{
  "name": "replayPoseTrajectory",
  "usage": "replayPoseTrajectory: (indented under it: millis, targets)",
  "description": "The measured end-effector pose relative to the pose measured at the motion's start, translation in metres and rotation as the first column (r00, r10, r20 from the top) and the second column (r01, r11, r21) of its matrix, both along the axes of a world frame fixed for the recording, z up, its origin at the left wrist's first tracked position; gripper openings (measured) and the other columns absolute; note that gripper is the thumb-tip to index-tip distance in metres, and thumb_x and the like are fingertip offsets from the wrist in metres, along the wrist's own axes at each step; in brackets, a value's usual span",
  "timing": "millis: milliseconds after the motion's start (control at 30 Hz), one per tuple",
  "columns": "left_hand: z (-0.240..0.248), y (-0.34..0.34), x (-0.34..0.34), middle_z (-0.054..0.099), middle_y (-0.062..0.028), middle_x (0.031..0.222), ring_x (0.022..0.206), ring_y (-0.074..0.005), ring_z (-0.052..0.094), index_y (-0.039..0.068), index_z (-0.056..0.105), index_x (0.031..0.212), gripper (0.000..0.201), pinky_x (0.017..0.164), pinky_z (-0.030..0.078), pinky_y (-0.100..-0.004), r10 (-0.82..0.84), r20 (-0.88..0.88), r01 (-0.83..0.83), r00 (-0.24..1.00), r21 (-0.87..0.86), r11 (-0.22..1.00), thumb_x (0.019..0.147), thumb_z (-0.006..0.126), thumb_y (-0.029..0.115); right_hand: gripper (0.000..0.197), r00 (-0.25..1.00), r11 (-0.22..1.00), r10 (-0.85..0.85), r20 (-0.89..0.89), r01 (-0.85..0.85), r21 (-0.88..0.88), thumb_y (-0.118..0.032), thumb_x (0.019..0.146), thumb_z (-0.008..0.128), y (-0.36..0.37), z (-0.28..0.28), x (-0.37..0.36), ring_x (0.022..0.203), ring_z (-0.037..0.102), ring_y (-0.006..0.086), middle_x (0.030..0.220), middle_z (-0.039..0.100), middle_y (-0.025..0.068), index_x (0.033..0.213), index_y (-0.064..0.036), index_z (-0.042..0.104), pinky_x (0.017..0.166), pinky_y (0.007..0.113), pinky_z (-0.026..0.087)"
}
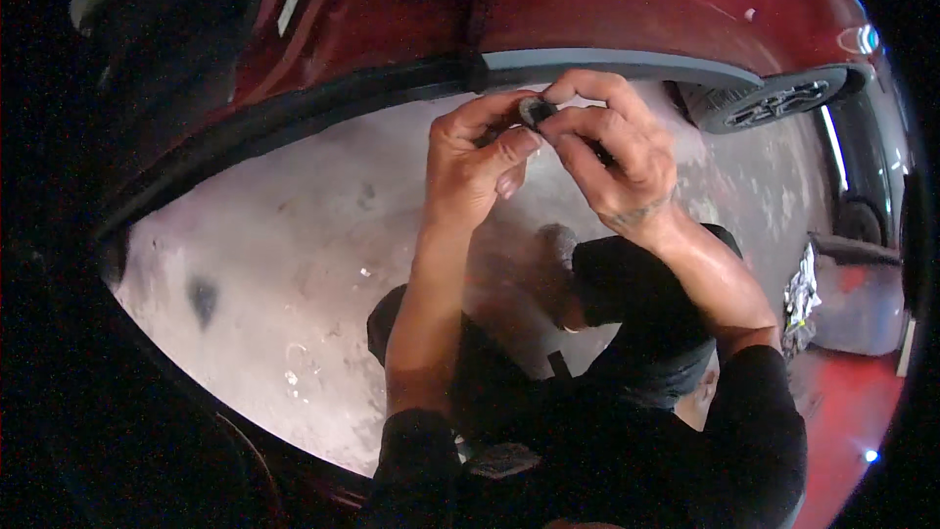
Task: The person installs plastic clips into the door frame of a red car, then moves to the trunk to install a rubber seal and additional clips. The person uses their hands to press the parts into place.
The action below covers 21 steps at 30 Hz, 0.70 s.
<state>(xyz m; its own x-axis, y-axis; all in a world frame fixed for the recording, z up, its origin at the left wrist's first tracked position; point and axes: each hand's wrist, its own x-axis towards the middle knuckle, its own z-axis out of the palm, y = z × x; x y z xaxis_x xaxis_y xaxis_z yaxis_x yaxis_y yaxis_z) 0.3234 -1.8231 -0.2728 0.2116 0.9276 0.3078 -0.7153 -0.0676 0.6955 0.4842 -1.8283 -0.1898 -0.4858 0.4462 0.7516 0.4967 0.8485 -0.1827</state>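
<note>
Both of my hands are raised together in front of the lower side of a red car [607, 0]. Between their fingertips is a small, dark, rounded piece [535, 112], too small for me to tell its kind. My left hand [477, 152] pinches it from the left with thumb and forefinger. From the right, my right hand [622, 147] closes its fingers on the same piece. Just behind the hands runs the grey and black sill trim [627, 67] along the car's lower edge.
A wheel [783, 103] of the red car stands to the right. Farther right are a dark car [871, 157] and a bin-like container [857, 299] with crumpled material [803, 294] at its side. My bent legs are below, over a stained pale floor [284, 264].
</note>
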Motion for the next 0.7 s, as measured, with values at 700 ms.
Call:
replayPoseTrajectory:
  millis: [700]
  targets:
    - [-0.002,0.004,0.001,0.072,-0.0121,0.097,0.051,-0.0069,0.051,-0.002,0.062,0.12,0.04,0.043,0.04,-0.0223,0.049,0.081,-0.052,0.996,0.039,0.998,0.083,0.077,0.001,0.025,0.988,0.957,-0.106,-0.11,0.071,-0.283,0.002,0.076,0.074,-0.008,-0.003,0.007,0.089,0.068,0.0294,0.105,0.067,0.0165,0.101,-0.0018,0.067,0.074,0.036,0.056]
